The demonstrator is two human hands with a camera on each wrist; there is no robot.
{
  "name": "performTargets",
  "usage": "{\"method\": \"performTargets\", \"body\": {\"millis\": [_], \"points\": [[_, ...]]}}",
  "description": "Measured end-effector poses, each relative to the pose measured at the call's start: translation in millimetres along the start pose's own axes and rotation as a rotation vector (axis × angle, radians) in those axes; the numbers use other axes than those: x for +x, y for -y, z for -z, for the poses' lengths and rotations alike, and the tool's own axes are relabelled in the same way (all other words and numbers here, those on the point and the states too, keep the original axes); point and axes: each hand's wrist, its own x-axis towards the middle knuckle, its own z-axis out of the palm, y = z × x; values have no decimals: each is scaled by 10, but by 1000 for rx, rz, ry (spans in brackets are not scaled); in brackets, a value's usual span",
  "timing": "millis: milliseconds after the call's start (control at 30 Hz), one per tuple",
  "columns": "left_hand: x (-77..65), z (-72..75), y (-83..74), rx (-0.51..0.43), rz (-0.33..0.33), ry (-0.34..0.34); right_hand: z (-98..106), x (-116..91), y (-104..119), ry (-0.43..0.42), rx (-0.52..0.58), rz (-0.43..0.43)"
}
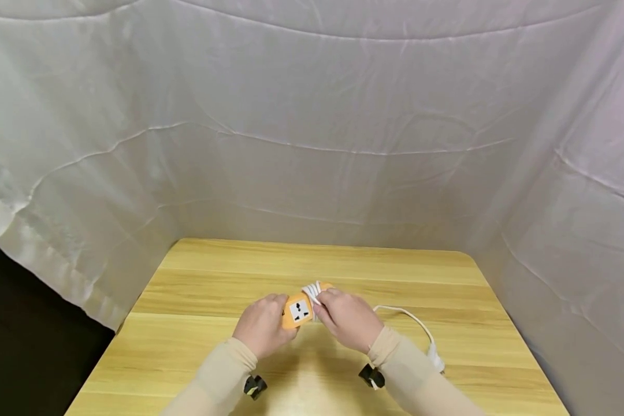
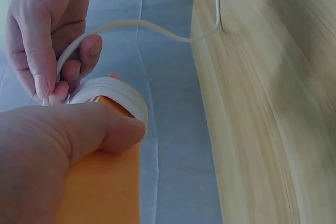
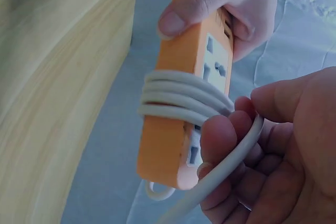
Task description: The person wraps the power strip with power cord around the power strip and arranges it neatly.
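Note:
An orange power strip (image 3: 165,148) with white socket faces is held above the table. My left hand (image 1: 262,325) grips one end of it, the thumb lying along its orange side in the left wrist view. A white cord (image 3: 176,94) is wound in several side-by-side turns around the strip's middle. My right hand (image 1: 353,319) pinches the cord's free run between thumb and fingers, close beside the turns. From there the cord trails right, down to a white plug (image 1: 435,358) by my right forearm. In the right wrist view a small cord loop shows at the strip's lower end.
The wooden table (image 1: 197,289) spreads under both hands. Pale grey cloth (image 1: 343,185) hangs behind it and along both sides. A dark area (image 1: 26,329) lies beyond the table's left edge. Small black devices (image 1: 255,386) are at both wrists.

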Motion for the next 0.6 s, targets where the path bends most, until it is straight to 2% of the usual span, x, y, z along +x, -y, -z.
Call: {"method": "performTargets", "body": {"millis": [267, 600], "points": [[23, -10, 3, -31, -5, -26, -9, -42, 28, -29, 48, -7], [45, 3, 4, -72, 73, -34, -68, -96, 54, -127, 84, -1]]}}
